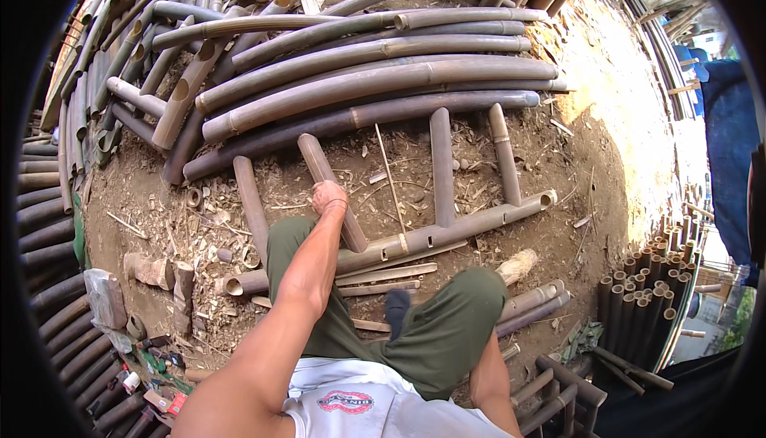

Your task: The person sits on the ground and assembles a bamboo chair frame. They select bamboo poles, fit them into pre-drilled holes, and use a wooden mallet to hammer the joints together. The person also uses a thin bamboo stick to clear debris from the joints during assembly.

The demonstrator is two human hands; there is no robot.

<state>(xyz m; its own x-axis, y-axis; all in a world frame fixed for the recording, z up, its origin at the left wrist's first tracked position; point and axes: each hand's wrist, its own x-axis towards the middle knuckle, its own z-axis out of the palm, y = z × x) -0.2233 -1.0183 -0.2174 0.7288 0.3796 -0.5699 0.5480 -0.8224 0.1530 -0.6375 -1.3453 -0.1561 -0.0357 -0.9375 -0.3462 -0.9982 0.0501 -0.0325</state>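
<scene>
My left hand is closed around a short bamboo post, the second from the left of several. The post's lower end meets a long bamboo rail lying across the ground before me, with small square holes cut in it. Other posts, one at the left and two at the right, a thick one and a thinner one, also meet the rail. A thin bamboo stick reaches the rail between them. My right forearm passes behind my right thigh, which hides the hand.
Long bamboo poles lie stacked beyond the posts. More poles line the left side. Chips and split strips litter the dirt. Cut bamboo tubes stand bundled at the right, near a bamboo frame. A wooden block lies at left.
</scene>
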